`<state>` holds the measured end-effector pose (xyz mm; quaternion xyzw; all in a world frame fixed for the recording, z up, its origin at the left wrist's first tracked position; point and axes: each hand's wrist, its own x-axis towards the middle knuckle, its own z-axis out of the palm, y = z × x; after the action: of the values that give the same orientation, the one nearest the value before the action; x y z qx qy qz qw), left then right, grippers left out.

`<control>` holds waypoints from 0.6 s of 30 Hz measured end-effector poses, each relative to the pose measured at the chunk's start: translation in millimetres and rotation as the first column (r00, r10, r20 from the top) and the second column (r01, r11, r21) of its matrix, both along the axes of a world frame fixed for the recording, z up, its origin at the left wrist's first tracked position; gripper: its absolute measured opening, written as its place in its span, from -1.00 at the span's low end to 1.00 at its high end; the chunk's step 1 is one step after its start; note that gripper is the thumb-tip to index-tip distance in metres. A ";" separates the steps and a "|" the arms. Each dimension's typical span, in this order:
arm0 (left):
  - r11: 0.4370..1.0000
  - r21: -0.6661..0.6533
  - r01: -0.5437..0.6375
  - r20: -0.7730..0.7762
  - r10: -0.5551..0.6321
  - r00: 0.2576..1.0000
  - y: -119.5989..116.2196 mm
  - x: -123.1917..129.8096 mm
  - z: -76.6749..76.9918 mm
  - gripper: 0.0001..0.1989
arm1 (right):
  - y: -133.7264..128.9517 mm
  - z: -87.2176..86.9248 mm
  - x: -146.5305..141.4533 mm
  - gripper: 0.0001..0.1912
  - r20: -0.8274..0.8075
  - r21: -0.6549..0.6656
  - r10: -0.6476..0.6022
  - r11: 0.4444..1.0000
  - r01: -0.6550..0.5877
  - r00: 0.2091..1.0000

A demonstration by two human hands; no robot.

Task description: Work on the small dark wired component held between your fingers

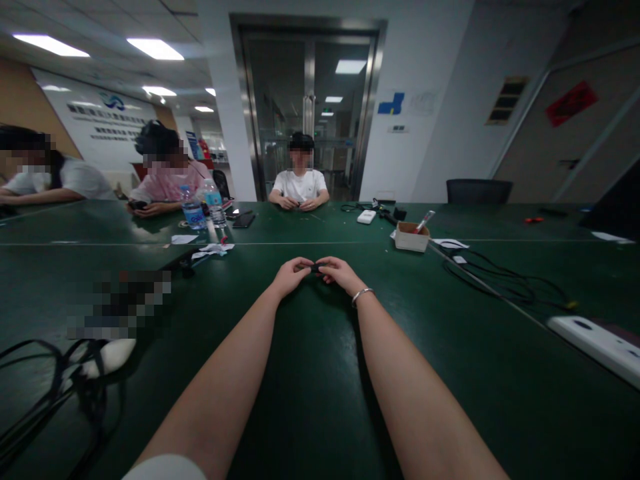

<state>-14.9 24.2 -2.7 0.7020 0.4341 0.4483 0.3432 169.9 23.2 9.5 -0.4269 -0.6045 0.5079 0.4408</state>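
Observation:
Both arms reach forward over the dark green table point(320, 373). At the middle of the view, a small black object point(315, 267) is pinched between my two hands; it is too small to tell its kind. My left hand point(291, 275) holds its left end with thumb and fingers closed. On the other end, my right hand point(341, 273) grips with bent fingers, and a silver bracelet point(362, 295) circles that wrist. The fingers partly hide the object.
Two water bottles point(213, 203) stand at the back left near a phone point(244, 220). A small box with a pen point(411, 237) is ahead right. Black cables point(500, 277) and a white power strip point(595, 343) lie right, more cables left. Several people sit around the table.

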 end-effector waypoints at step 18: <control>1.000 -0.017 -0.003 -0.006 0.003 1.000 1.0 1.6 -0.5 -0.71 | -0.5 0.4 0.0 -0.82 -0.003 -0.009 0.000 1.000 0.000 1.000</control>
<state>-13.3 25.2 -3.2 0.6997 0.4401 0.4430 0.3471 169.8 22.7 10.0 -0.4279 -0.6016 0.5113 0.4399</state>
